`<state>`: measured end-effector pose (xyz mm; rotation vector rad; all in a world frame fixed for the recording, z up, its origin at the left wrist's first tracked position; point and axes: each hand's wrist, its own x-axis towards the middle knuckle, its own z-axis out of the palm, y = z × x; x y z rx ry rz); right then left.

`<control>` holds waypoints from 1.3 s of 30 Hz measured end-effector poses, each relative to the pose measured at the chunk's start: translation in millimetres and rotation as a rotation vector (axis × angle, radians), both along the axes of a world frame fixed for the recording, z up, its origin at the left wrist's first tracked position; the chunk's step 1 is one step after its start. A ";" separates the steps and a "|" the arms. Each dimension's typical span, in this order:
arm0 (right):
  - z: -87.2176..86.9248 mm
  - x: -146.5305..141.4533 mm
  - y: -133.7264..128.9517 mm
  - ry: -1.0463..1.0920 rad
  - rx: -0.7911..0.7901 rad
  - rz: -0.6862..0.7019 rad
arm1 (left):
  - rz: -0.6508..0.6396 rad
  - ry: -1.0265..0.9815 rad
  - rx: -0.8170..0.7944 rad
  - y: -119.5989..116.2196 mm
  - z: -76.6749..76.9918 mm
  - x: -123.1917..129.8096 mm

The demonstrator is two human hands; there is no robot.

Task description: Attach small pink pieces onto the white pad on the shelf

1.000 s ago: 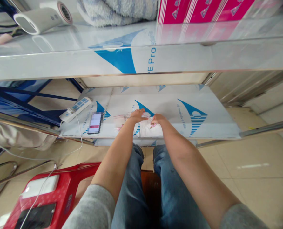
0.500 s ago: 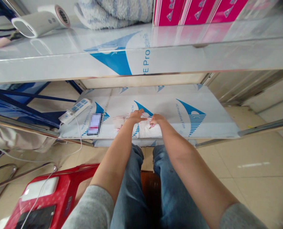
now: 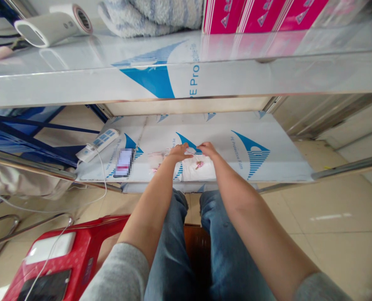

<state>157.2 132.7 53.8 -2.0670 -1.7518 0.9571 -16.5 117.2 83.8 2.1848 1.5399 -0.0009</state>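
On the lower shelf, a folded white cloth (image 3: pixel 192 172) with a small pink print lies in front of my hands. My left hand (image 3: pixel 178 153) rests just behind its left part, thumb and fingers apart. Beside that hand, partly under my forearm, is a thin clear piece with pink marks (image 3: pixel 156 162), which looks like a plastic bag. My right hand (image 3: pixel 207 149) is at the cloth's back right corner, fingertips pinched together. Something pale and see-through shows between the hands; what the right fingertips hold is too small to make out.
A phone (image 3: pixel 123 162) and a white power strip (image 3: pixel 98 145) with its cord lie on the left of the lower shelf (image 3: pixel 217 125). The upper shelf (image 3: pixel 88 85) carries a white device (image 3: pixel 52 27), a striped towel (image 3: pixel 151 16) and pink boxes (image 3: pixel 261 16). A red stool (image 3: pixel 90 246) stands lower left.
My right hand has moved back, away from me, off the cloth's pink print, which now shows fully. The left hand has stayed in nearly the same place.
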 end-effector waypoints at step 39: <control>36.2 1.5 4.2 0.359 0.249 0.204 | 0.288 -0.804 -0.099 17.0 -8.1 -5.6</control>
